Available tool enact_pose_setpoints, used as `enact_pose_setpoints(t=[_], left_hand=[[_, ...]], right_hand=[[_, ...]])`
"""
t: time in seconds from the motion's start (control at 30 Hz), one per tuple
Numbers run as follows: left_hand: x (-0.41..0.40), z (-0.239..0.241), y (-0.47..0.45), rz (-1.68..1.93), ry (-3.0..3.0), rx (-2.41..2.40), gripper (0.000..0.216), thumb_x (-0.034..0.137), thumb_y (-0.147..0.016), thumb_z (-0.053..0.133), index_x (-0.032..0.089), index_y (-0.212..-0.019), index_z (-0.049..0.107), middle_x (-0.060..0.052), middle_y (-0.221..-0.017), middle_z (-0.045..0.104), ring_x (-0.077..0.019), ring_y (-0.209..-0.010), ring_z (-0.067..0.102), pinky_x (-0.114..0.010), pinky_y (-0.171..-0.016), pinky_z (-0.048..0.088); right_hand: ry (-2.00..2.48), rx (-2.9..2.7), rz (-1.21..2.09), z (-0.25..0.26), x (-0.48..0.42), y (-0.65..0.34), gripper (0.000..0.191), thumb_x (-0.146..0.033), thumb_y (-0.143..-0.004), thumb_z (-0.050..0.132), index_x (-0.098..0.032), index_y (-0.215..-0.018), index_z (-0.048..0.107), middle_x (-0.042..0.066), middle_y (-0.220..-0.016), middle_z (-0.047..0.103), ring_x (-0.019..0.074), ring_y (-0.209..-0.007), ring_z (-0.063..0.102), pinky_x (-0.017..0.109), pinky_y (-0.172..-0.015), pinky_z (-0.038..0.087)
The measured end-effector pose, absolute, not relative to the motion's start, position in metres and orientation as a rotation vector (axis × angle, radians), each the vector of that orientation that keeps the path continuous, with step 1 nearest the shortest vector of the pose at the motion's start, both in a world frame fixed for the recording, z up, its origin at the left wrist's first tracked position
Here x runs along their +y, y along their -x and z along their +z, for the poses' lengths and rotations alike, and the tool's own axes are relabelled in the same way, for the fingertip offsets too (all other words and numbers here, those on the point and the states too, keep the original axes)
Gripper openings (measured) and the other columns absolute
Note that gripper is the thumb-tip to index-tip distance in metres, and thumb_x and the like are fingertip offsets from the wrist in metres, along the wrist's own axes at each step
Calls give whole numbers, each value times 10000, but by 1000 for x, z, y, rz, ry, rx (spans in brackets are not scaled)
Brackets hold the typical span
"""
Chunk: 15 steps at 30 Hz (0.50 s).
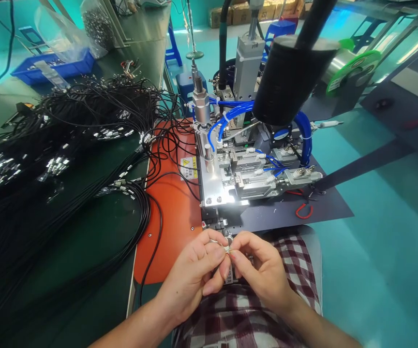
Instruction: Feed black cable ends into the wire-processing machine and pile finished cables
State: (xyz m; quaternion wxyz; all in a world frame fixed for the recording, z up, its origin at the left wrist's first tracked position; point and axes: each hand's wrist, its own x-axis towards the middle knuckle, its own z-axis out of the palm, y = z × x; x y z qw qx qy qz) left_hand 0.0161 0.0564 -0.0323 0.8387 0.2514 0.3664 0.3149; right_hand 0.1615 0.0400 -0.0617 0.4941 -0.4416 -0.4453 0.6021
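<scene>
My left hand is closed in a pinch just in front of the metal machine. Thumb and forefinger grip a thin, pale wire end. From the other side, my right hand pinches the same small wire end between thumb and forefinger. The two sets of fingertips almost touch. Most of what lies inside the left palm is hidden by the fingers. Behind the hands stands the bench machine, with metal slides and blue air tubes. A checked cloth covers the lap below.
Black cables with shiny metal ends pile on the dark green table at left, some crossing the orange base plate. A blue tray sits farther back. A black nozzle overhangs the machine; a wire spool stands right.
</scene>
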Motion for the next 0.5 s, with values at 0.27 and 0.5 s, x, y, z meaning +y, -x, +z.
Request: enact_pose_setpoints(t=[0.27, 0.5], left_hand=[[55, -29, -17, 661, -662, 786, 125, 233, -889, 547, 183, -938, 443, 37, -616, 576, 4, -360, 333, -121, -384, 192], [58, -21, -15, 487, -784, 913, 152, 169, -841, 547, 186, -917, 416, 20, -605, 617, -21, -371, 394, -128, -378, 255]], right_hand=[[1023, -1035, 1724, -68, 38, -169, 183, -350, -900, 544, -192, -808, 534, -37, -629, 504, 88, -501, 382, 215, -471, 313], [874, -1558, 1379, -67, 57, -190, 109, -160, -889, 508, -200, -807, 568, 10, -758, 522, 151, -701, 488, 275, -638, 407]])
